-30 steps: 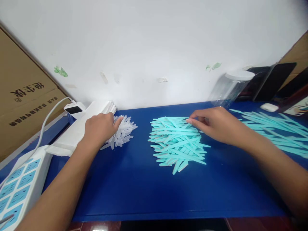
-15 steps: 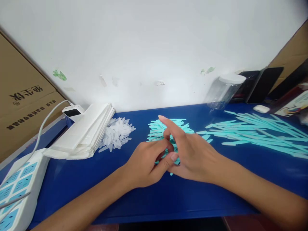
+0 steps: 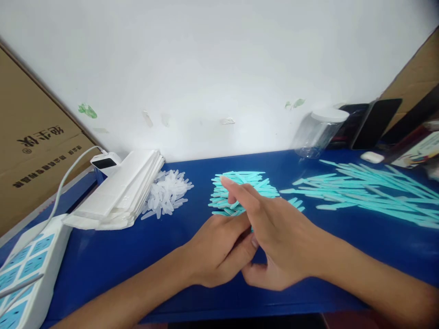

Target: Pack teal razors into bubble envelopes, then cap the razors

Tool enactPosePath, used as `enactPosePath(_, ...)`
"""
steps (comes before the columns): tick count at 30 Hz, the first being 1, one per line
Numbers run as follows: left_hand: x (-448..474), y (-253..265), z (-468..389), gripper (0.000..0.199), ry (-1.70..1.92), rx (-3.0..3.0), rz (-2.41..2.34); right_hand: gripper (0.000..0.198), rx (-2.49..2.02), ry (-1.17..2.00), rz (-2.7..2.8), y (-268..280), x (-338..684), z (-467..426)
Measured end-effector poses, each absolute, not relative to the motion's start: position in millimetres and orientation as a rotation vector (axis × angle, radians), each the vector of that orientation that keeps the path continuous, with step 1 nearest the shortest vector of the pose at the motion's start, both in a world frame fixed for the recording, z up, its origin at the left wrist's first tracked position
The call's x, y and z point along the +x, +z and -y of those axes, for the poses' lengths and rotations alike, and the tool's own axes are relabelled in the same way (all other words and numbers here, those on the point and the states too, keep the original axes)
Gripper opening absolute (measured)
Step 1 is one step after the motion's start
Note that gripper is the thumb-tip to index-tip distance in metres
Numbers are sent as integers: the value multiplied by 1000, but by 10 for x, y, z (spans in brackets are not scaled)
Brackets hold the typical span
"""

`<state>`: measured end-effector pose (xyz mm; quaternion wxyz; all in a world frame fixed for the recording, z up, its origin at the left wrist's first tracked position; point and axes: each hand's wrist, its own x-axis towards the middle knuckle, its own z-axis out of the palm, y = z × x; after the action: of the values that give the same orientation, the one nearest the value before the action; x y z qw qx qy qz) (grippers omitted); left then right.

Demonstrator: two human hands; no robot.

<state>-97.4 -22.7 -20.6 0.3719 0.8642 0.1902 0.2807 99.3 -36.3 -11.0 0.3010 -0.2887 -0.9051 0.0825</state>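
My left hand (image 3: 216, 251) and my right hand (image 3: 279, 242) meet above the front middle of the blue table (image 3: 137, 260), fingertips pressed together. The left fingers are curled against the right palm; the right index finger points away toward the wall. Whatever lies between the fingers is hidden. Just behind the hands is a pile of short turquoise sticks (image 3: 240, 183). A heap of small clear plastic pieces (image 3: 168, 194) lies further left.
A stack of white bags (image 3: 120, 192), a white charger (image 3: 104, 162) and a power strip (image 3: 24, 269) lie at the left, by a cardboard box (image 3: 30, 151). Long turquoise sticks (image 3: 370, 194), a clear jar (image 3: 317, 132) and dark phones (image 3: 375, 121) are at the right.
One second ago my left hand was in the clear pieces and my right hand on the turquoise pile. Both have drawn together toward the table's front edge, and since then sunk slightly lower.
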Motion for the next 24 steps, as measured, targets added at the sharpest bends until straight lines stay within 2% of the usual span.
enactPosePath(10, -950, -197, 339, 46, 695, 1781, -608, 116, -749, 52, 2412, -156, 955, 423)
enactPosePath(12, -972, -204, 343, 42, 643, 1788, -617, 114, -735, 1, 2423, -161, 945, 433)
enactPosePath(17, -1047, -209, 323, 8, 502, 1974, -483, 111, -690, -75, 2469, -161, 927, 486)
enactPosePath(24, -1038, -257, 344, 15, 474, 2067, -464, 101, -653, -163, 2516, -158, 891, 508)
